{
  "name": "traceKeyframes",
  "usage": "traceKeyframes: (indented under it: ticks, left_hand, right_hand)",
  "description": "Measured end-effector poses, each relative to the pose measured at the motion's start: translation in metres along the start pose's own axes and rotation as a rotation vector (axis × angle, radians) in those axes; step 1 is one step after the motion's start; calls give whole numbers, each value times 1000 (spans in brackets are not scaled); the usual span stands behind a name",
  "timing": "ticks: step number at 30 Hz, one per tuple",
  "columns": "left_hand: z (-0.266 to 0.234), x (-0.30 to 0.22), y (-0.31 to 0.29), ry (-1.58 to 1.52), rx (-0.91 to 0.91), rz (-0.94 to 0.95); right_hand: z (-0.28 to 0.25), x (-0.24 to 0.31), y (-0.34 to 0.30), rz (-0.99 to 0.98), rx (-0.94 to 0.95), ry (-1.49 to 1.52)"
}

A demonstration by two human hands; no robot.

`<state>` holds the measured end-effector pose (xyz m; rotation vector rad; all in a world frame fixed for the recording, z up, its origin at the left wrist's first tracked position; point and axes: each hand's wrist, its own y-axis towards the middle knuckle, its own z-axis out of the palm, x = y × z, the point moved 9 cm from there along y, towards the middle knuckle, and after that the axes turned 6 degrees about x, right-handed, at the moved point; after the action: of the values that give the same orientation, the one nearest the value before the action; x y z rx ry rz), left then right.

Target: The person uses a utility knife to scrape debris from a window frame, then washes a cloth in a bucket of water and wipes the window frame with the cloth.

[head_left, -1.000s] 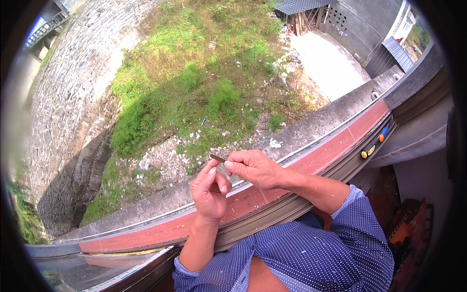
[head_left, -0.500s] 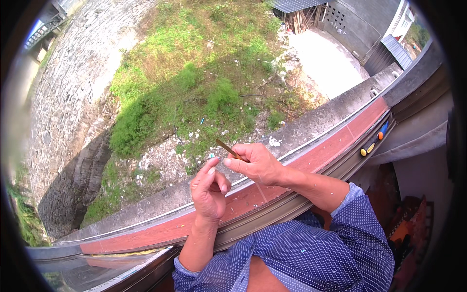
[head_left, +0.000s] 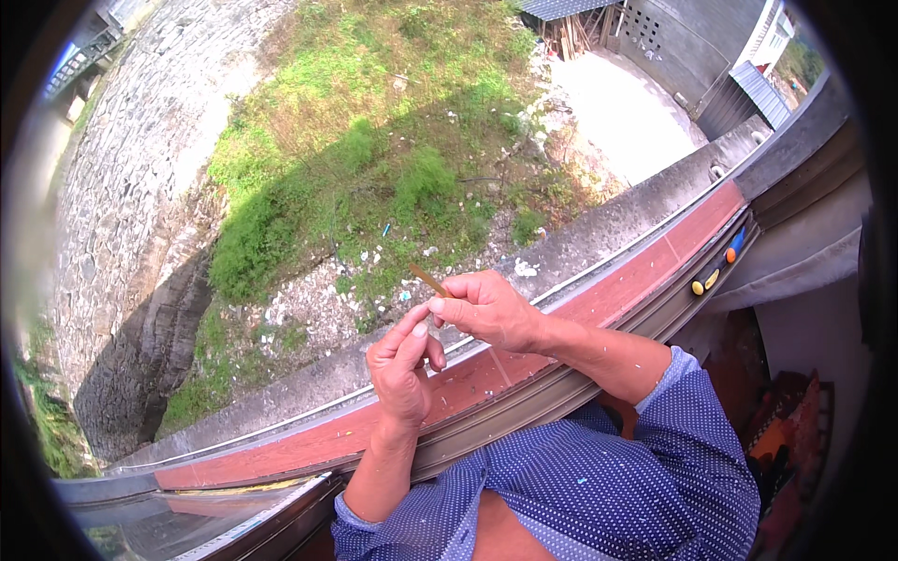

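In front of me, over the window ledge, my right hand (head_left: 488, 310) is closed on a thin, flat brown strip (head_left: 427, 279). One end of the strip sticks out up and to the left, past the fingers. Its other end is hidden in the hand, so its exact kind does not show. Close against it, my left hand (head_left: 400, 372) has its index finger stretched toward the right thumb, and the two tips seem to meet. The left thumb lies near that index finger while the other fingers are bent. Nothing shows in the left hand.
Below my hands runs a red-brown ledge (head_left: 599, 297) beside a metal window track (head_left: 524, 400). Yellow-and-black and blue-and-orange handled tools (head_left: 711, 279) lie in the track at right. Beyond the ledge is a drop to weedy ground (head_left: 374, 187) and a stone wall (head_left: 122, 187).
My left index finger has come up to the right thumb, and the left thumb has shifted slightly right. The strip has moved a little left and up with my right hand.
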<state>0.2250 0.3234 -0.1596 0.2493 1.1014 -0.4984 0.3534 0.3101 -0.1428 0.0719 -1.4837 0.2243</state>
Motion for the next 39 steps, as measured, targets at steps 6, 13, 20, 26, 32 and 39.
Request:
traceKeyframes:
  ticks: [6,13,20,26,32,39]
  left_hand:
    - [0,-1,0,-5,-24,-3]
    - [-1,0,0,-25,-18,-7]
    - [1,-3,-1,12,-44,1]
    - [-3,-4,-1,42,-42,12]
    - [-4,-8,-1,155,-54,23]
    - [-6,-7,-1,161,-56,27]
  right_hand:
    - [4,1,1,-54,3,61]
    - [4,2,1,-68,10,49]
    - [3,3,1,-48,3,36]
    - [1,6,0,-76,-27,-92]
    - [-3,9,-1,-100,-74,-289]
    - [-8,20,-4,-186,-121,-537]
